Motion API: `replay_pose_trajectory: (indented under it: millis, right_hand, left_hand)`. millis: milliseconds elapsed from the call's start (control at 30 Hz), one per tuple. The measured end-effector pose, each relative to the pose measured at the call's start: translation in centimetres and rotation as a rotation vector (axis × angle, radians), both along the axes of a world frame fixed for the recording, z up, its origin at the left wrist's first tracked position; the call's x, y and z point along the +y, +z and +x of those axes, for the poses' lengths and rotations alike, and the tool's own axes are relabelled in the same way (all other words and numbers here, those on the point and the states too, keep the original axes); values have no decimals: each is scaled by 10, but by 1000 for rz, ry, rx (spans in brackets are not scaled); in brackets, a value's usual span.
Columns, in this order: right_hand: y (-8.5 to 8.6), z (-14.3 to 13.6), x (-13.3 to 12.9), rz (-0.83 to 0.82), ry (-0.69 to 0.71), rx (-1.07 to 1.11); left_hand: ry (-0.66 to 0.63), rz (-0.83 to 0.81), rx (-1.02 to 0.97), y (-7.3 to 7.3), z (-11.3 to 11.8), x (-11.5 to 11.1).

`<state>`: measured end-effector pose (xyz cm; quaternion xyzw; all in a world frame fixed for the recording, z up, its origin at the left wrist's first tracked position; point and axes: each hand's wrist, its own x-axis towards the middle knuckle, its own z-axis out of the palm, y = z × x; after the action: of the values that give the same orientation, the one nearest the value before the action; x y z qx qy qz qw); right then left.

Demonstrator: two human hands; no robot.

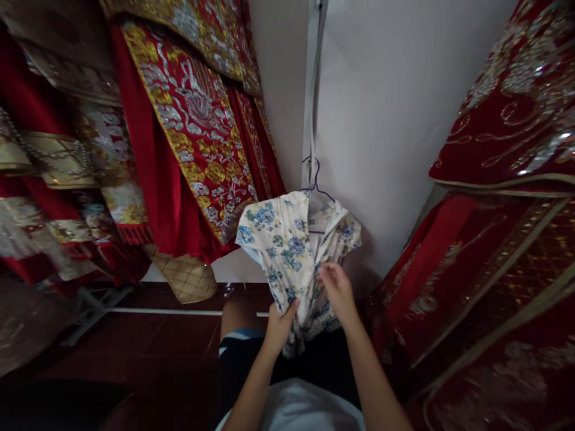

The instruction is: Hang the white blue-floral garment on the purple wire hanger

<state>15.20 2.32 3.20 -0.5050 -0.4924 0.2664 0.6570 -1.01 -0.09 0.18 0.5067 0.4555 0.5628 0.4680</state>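
A white short-sleeved blouse (287, 239) with blue and green flowers hangs in front of me on a thin purple hanger (317, 179). Its V-shaped front lies partly open at the neck, and the lower part is bunched above my lap. My left hand (283, 323) grips the cloth at the lower left side, thumb on top. Higher up, my right hand (338, 290) has its fingers curled together at the front edge of the blouse, pinching the cloth there. The fingertips of my left hand are hidden behind the fabric.
Red costumes (197, 131) with gold and silver embroidery hang close on the left. More beaded dark-red garments (507, 137) crowd the right side. A white strap (313, 90) runs down the pale wall (386, 108) to the hanger. A metal rack foot (99, 311) stands on the dark-red floor.
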Motion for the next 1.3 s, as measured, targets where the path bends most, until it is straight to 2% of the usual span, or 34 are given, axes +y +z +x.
replay_pose_trajectory:
  millis: [33, 67, 167, 500, 600, 667, 733, 833, 867, 900, 933, 1000, 1100, 1200, 1300]
  right_hand:
    - [3, -7, 5, -31, 76, -39]
    - [6, -11, 11, -40, 93, -65]
    - [14, -18, 22, -7, 39, -73]
    - [16, -21, 20, -9, 86, -65]
    - [17, -21, 18, -38, 100, 36]
    - [19, -20, 13, -78, 149, 143]
    - [22, -16, 6, -93, 191, 202]
    - [31, -10, -5, -91, 207, 181]
    - [34, -10, -8, -97, 211, 164]
    - [37, -10, -10, -101, 219, 145]
    - [40, -11, -11, -101, 232, 124]
    - [44, -13, -12, -94, 270, 89]
    - [48, -16, -7, -72, 314, 74]
    - [57, -11, 7, -65, 296, 139]
    - [82, -2, 33, -77, 241, 272]
  left_hand:
    - [1, -3, 6, -1, 3, -2]
    - [1, -2, 7, -1, 5, -4]
    - [-6, -1, -8, -1, 8, -7]
    - [-50, 7, -24, 2, 6, -10]
    - [-54, 6, -7, -2, 8, -9]
    - [17, -4, 14, -7, 7, -8]
    - [199, 49, 21, -13, 6, -7]
    - [531, 294, 109, -13, 5, -2]
    - [590, 394, 181, -9, 5, 1]
    - [595, 488, 264, -4, 6, 4]
    - [550, 570, 345, 3, 8, 8]
    - [354, 673, 455, 19, 14, 19]
    - [57, 660, 542, 42, 25, 37]
    - [-52, 589, 645, 55, 35, 48]
    - [-93, 538, 825, 61, 42, 48]
